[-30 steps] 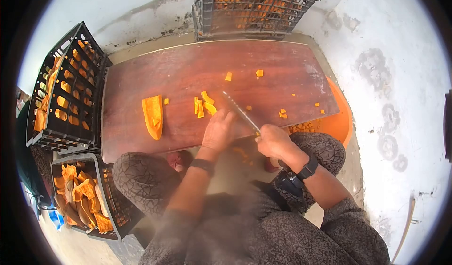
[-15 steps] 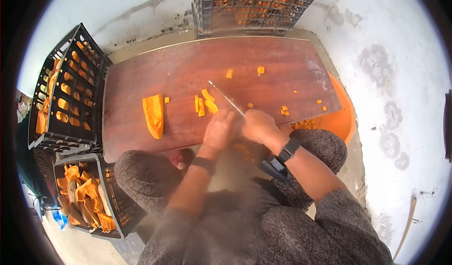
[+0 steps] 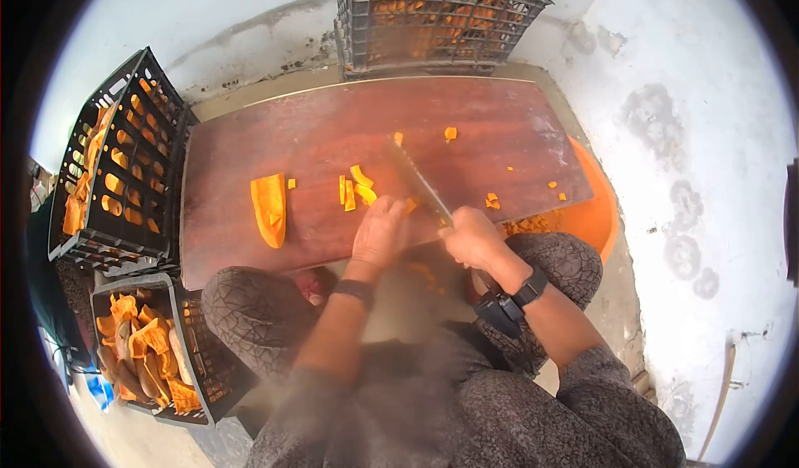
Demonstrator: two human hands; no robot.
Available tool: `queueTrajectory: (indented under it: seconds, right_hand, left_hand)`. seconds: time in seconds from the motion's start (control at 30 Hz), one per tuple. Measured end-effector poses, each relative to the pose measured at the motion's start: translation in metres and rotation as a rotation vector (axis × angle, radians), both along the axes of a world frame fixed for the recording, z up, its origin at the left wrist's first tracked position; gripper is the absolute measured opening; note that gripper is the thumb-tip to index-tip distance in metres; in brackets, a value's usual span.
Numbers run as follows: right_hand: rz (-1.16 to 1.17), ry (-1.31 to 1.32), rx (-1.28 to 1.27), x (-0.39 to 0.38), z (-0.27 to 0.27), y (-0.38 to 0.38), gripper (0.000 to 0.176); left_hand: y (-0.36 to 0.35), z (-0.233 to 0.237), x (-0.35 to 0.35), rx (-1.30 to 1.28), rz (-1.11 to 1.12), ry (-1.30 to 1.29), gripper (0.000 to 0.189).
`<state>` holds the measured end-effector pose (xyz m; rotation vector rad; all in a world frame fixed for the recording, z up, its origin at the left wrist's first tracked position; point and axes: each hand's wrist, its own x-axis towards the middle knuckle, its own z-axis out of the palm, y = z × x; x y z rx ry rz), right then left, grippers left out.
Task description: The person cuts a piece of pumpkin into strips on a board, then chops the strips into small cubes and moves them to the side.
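My right hand (image 3: 472,237) is closed round the handle of a knife (image 3: 423,187), whose blurred blade slants up and left over the red-brown board (image 3: 333,127). Close to the blade, my left hand (image 3: 383,233) rests at the board's near edge, its fingers bent by a small orange piece (image 3: 410,206); its grip is partly hidden. Left of that hand lie several orange strips (image 3: 348,193). A large orange wedge (image 3: 269,210) lies farther left, beside a small cube (image 3: 291,183). More small pieces (image 3: 493,201) are scattered on the right.
Black crates (image 3: 125,168) with orange pieces stand at the left, one lower crate (image 3: 175,289) holding larger slices. Stacked crates (image 3: 433,27) stand behind the board. An orange basin (image 3: 601,210) with small pieces sits below the right edge. My knees flank the near side.
The knife and my right hand have moved right, away from my left hand, and the blade is steeper. A piece now shows between my left hand and the blade. The view has shifted slightly.
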<state>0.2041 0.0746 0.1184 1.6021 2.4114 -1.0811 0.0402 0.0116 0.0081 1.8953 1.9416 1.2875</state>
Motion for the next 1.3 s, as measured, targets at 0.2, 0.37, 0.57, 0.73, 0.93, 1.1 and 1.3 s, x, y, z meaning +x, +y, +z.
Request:
queueTrajectory:
  seconds: [0.2, 0.37, 0.57, 0.73, 0.93, 1.1, 1.3]
  right_hand:
    - [0.115, -0.098, 0.125, 0.004, 0.009, -0.015, 0.030]
    - [0.150, -0.150, 0.164, 0.005, 0.010, -0.020, 0.029]
    - [0.180, -0.157, 0.157, 0.001, 0.017, -0.020, 0.029]
    - [0.151, -0.252, -0.166, -0.011, 0.029, -0.006, 0.021]
    - [0.188, -0.282, -0.124, -0.031, 0.023, 0.007, 0.016]
    - [0.229, -0.146, 0.144, -0.044, -0.025, 0.014, 0.018]
    - [-0.107, 0.088, -0.226, -0.036, -0.012, 0.020, 0.015]
  left_hand:
    - [0.001, 0.001, 0.001, 0.019, 0.000, -0.010, 0.019]
    - [-0.001, 0.002, 0.001, 0.003, 0.008, 0.000, 0.018]
    - [0.002, -0.002, -0.001, 0.029, -0.011, 0.020, 0.016]
    - [0.002, -0.005, -0.001, 0.014, 0.001, 0.023, 0.015]
    - [0.005, -0.010, 0.000, 0.007, 0.017, 0.039, 0.014]
    - [0.006, -0.009, 0.000, -0.012, 0.002, 0.000, 0.015]
    - [-0.001, -0.005, -0.002, 0.047, -0.008, -0.031, 0.017]
